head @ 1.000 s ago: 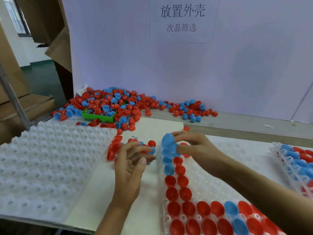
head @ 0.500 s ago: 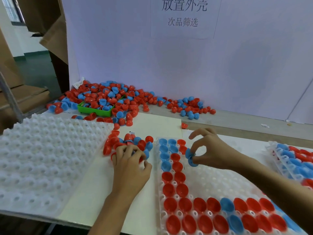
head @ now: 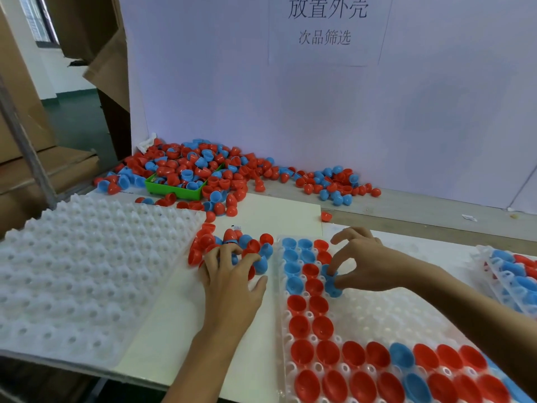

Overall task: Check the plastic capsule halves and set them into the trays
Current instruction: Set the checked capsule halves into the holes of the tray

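Observation:
A clear plastic tray (head: 386,312) lies in front of me, its left columns and near rows filled with red and blue capsule halves. My right hand (head: 360,261) pinches a blue capsule half (head: 332,283) between thumb and forefinger, low over the tray's third column. My left hand (head: 232,274) reaches into a small heap of loose red and blue halves (head: 232,245) just left of the tray, fingers curled among them; whether it holds one is hidden.
A white dimpled tray (head: 84,266) lies at the left. A big pile of red and blue halves (head: 220,173) surrounds a green bin (head: 174,190) at the back. Another filled tray (head: 511,274) sits at the right edge. A white board with a sign stands behind.
My right hand has carried the blue half from the tray's top left corner down to the third column. My left hand has moved forward into the small heap.

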